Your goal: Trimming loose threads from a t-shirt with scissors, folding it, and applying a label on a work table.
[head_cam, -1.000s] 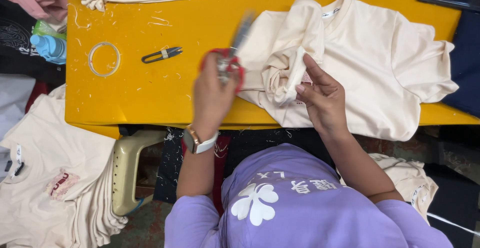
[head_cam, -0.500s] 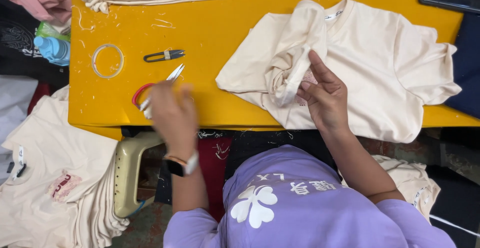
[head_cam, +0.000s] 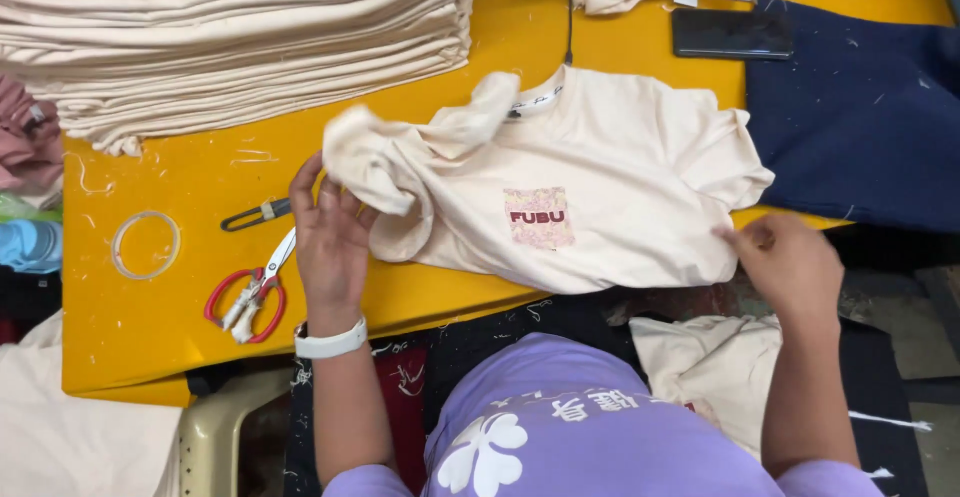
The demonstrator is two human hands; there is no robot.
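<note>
A cream T-shirt (head_cam: 600, 187) with a small pink square patch on its chest lies spread on the yellow table (head_cam: 200, 167). My left hand (head_cam: 330, 242) grips the shirt's bunched left sleeve end. My right hand (head_cam: 790, 262) pinches the shirt's lower right edge at the table's front. Red-handled scissors (head_cam: 248, 295) lie on the table just left of my left hand, touched by neither hand. A white watch band sits on my left wrist.
A tall stack of folded cream shirts (head_cam: 230, 37) fills the back left. A small black thread clipper (head_cam: 255, 215) and a clear tape ring (head_cam: 146, 245) lie left of the scissors. A dark phone (head_cam: 732, 34) and navy fabric (head_cam: 860, 117) sit at the right.
My left hand set the red scissors down on the table and moved to the shirt's sleeve. My right hand shifted to the shirt's right edge, and the shirt now lies spread front up.
</note>
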